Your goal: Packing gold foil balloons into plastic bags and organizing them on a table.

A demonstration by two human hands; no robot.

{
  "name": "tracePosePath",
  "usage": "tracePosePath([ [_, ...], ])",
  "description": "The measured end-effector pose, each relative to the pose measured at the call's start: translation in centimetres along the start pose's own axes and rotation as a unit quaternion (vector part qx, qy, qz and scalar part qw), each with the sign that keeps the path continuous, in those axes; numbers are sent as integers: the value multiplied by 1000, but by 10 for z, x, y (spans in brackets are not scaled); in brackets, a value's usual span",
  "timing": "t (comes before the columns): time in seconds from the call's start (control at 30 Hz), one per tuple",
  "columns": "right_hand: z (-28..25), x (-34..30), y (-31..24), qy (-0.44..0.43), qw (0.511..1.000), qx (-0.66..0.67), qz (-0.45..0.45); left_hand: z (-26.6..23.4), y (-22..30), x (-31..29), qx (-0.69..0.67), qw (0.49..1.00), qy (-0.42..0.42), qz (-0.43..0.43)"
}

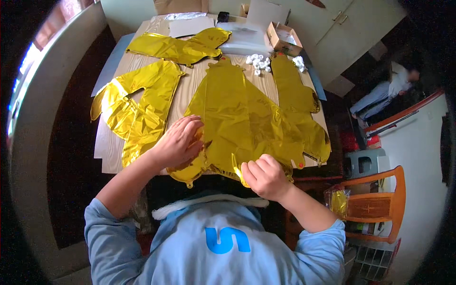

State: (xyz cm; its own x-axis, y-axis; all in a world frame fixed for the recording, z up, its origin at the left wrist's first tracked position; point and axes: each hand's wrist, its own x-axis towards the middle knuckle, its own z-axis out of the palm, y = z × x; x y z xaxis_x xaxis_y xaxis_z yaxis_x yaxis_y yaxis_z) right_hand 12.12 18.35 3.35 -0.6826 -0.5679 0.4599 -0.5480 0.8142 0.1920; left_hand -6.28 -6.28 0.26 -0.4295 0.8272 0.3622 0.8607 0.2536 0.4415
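Flat gold foil balloons are spread over the wooden table. The nearest large gold foil balloon (pixel 227 102) lies in front of me, its lower edge at the table's near edge. My left hand (pixel 178 142) is curled over its left side, fingers bent round the foil; the fingertips are partly hidden. My right hand (pixel 267 176) is closed in a fist at the near edge, with a narrow gold strip of foil sticking out of its grip. Other gold foil balloons lie at the left (pixel 154 102), at the back (pixel 164 47) and at the right (pixel 289 83).
White small rolled pieces (pixel 257 63) lie in a heap toward the back, beside an open cardboard box (pixel 284 39). Clear plastic sheets (pixel 244 38) are behind. A wooden chair (pixel 380 204) stands to the right, and another person (pixel 387 90) is farther off.
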Motion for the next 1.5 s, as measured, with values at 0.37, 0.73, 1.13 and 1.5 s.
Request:
tracePosePath([
  [0.37,4,-8,5,-8,999,18,27,-3,-6,28,36,998,7,41],
  [0.73,10,-11,-4,-25,999,31,27,27,-30,50,47,996,-30,64],
  [1.13,13,-11,-13,-48,998,36,36,31,-35,48,42,996,-14,78],
  [1.5,-7,-62,-37,11,964,205,171,30,-34,46,27,997,0,70],
])
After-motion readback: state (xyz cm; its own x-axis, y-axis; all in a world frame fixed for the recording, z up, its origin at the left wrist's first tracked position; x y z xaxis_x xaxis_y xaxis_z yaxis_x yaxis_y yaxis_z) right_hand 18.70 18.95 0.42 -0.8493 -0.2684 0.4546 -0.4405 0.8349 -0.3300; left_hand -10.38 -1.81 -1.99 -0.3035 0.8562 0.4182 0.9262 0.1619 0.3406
